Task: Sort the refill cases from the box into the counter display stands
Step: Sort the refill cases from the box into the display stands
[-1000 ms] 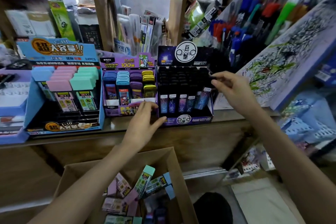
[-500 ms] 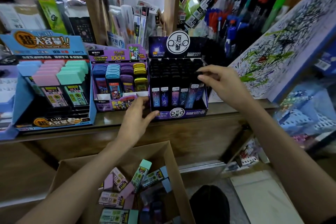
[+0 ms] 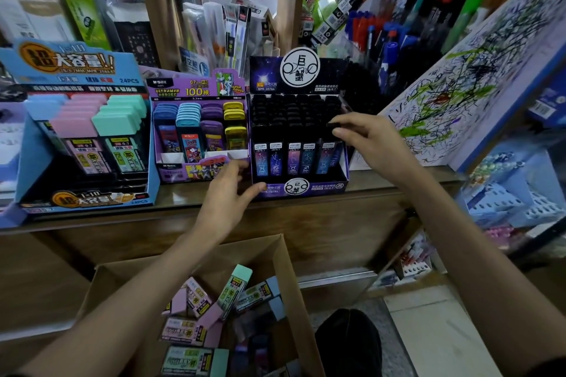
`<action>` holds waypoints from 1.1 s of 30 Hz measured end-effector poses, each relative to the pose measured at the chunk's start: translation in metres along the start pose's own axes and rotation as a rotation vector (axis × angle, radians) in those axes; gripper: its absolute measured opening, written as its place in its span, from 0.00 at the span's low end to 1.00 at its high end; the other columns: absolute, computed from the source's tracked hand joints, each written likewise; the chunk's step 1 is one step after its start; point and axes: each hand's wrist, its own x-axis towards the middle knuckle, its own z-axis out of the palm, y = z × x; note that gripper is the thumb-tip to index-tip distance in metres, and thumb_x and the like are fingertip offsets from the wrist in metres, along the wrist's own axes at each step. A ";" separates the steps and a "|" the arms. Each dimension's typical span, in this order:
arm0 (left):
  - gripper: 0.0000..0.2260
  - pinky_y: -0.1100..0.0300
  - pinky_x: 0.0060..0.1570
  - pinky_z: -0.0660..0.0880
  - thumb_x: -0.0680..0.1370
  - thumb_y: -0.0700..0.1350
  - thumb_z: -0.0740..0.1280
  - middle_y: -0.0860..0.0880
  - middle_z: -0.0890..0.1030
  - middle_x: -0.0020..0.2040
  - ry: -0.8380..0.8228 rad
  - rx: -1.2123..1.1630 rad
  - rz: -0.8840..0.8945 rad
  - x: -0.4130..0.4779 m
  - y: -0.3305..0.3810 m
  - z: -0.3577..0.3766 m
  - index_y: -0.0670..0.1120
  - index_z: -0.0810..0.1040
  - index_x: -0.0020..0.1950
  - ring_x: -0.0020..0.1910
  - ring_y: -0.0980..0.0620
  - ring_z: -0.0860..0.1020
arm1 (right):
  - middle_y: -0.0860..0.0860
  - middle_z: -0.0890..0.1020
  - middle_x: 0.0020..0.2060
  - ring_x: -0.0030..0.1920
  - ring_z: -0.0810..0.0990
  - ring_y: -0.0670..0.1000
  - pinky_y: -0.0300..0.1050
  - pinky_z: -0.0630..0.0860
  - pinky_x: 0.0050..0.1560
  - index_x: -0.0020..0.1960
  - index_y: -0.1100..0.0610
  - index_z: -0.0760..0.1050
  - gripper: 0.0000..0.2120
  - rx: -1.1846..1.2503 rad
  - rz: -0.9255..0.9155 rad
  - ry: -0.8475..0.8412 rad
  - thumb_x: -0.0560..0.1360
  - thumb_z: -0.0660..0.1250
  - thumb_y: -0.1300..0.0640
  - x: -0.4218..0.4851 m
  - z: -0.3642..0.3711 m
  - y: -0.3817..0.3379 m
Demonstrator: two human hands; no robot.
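Three display stands sit on the wooden counter (image 3: 183, 217): a blue stand (image 3: 82, 193) with pastel cases at left, a purple stand (image 3: 171, 171) in the middle, and a dark starry stand (image 3: 306, 190) full of black-capped cases at right. My right hand (image 3: 367, 144) pinches the black cap of a dark refill case (image 3: 324, 153) in the front right slot of the dark stand. My left hand (image 3: 229, 190) rests with spread fingers on that stand's front left corner. Below, a cardboard box (image 3: 288, 269) holds several pink and mint cases (image 3: 232, 291).
A slanted scribbled test board (image 3: 459, 101) rises right of the dark stand, with racks of pens (image 3: 386, 40) behind it. Packaged stationery (image 3: 226, 30) hangs behind the stands. A dark round object (image 3: 349, 343) sits on the floor beside the box.
My right hand has lowered the dark case into the front right slot of the dark stand. My left hand has stayed at the stand's front left corner. The camera has tilted slightly.
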 end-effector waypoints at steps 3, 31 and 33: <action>0.22 0.56 0.58 0.71 0.76 0.47 0.68 0.43 0.73 0.65 0.002 -0.001 -0.002 0.001 -0.002 0.001 0.42 0.68 0.67 0.63 0.48 0.73 | 0.46 0.80 0.41 0.42 0.79 0.45 0.37 0.77 0.47 0.57 0.57 0.79 0.10 -0.039 0.057 0.064 0.76 0.66 0.59 -0.001 0.010 0.002; 0.17 0.53 0.55 0.69 0.75 0.40 0.69 0.37 0.75 0.58 -0.365 0.093 -0.343 -0.139 -0.175 0.065 0.37 0.73 0.62 0.59 0.40 0.74 | 0.53 0.78 0.43 0.47 0.79 0.54 0.38 0.67 0.41 0.55 0.60 0.73 0.07 0.054 0.737 -0.223 0.79 0.61 0.59 -0.181 0.228 0.093; 0.18 0.50 0.55 0.71 0.76 0.42 0.69 0.38 0.75 0.59 -0.387 0.100 -0.350 -0.126 -0.183 0.075 0.37 0.72 0.62 0.59 0.41 0.74 | 0.51 0.77 0.40 0.41 0.76 0.50 0.40 0.66 0.41 0.52 0.60 0.73 0.06 0.067 0.724 -0.204 0.79 0.59 0.59 -0.185 0.230 0.096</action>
